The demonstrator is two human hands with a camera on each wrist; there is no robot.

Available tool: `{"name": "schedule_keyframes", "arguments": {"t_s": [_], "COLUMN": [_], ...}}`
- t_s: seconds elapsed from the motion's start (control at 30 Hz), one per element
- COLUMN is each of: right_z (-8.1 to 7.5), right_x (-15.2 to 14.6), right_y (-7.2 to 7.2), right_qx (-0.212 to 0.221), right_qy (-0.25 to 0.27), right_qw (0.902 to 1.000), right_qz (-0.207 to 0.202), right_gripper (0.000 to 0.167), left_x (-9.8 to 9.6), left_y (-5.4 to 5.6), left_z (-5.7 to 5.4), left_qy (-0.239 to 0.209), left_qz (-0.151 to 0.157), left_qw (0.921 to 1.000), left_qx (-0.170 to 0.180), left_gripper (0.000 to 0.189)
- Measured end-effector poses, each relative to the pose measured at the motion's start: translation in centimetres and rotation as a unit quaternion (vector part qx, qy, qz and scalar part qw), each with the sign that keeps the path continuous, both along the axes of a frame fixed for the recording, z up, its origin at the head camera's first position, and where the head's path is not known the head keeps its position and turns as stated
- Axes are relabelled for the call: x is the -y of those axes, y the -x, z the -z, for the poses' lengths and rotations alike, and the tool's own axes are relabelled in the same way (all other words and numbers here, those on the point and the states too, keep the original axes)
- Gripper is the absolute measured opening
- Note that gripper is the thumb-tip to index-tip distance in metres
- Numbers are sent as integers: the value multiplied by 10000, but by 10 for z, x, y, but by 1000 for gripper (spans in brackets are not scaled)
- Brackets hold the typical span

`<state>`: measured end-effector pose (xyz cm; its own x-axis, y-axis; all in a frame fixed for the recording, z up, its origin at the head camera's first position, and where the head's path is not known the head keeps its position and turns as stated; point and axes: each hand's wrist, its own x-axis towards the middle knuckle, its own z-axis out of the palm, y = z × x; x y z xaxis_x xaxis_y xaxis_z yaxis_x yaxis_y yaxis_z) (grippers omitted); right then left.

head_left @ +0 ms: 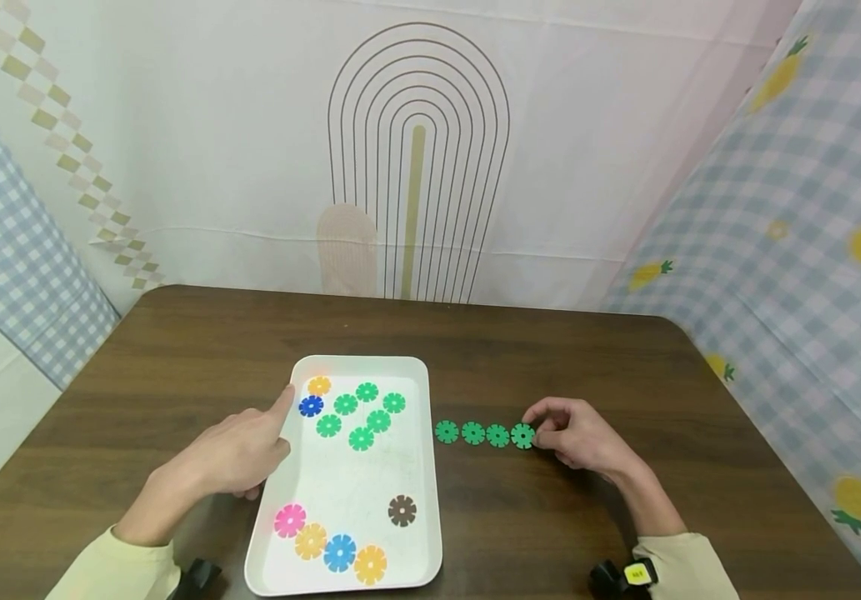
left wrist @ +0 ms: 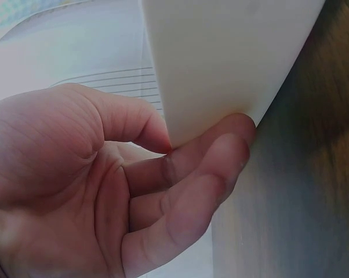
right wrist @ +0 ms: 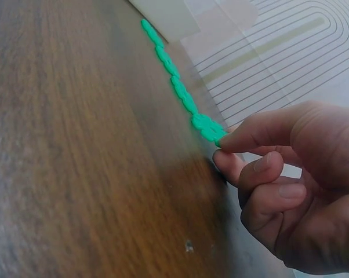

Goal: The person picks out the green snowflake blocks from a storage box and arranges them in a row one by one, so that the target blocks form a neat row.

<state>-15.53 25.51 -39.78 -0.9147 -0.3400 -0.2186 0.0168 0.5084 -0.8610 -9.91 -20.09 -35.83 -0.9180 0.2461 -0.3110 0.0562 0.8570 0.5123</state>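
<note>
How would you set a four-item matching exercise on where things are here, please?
1. Left hand
2. Right hand
3. Brown disc
4. Dark blue disc

A. In the tray, next to an orange disc
B. At the tray's left edge
C. At the green row's right end
D. In the tray, away from other discs

Pairs: 1-B; 2-C; 3-D; 4-A

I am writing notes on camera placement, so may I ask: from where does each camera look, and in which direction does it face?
Head: worn on the head, facing forward and down at the tray and table; left hand, right hand and sleeves show.
Left wrist: worn there, facing the gripped edge of the tray; only the left hand shows.
Right wrist: worn there, facing along the row of green pieces; only the right hand shows.
Head and right wrist share that row and the arch-patterned backdrop.
</note>
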Motion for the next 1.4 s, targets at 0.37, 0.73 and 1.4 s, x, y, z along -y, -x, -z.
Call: {"name": "schedule_keyframes", "arguments": {"t_s": [0.37, 0.73, 1.4], "right_z": [0, -25, -54], "right_x": [2, 21, 146], "right_y": [2, 0, 16], "right_qx": [20, -514, -767], "right_qy": [-89, -373, -187], "right_qw": [10000, 9980, 9909], "right_qz": [4, 48, -1087], "right_gripper": [30, 31, 26], "left_x": [3, 3, -2], "left_y": [-2, -4, -2], "left_z": [2, 1, -2], "left_qy": [2, -31, 66], "left_qz": [-47, -20, -22], "left_qw": [10000, 10000, 10000], "left_qx": [-6, -25, -20], "left_gripper": [80, 81, 81]}}
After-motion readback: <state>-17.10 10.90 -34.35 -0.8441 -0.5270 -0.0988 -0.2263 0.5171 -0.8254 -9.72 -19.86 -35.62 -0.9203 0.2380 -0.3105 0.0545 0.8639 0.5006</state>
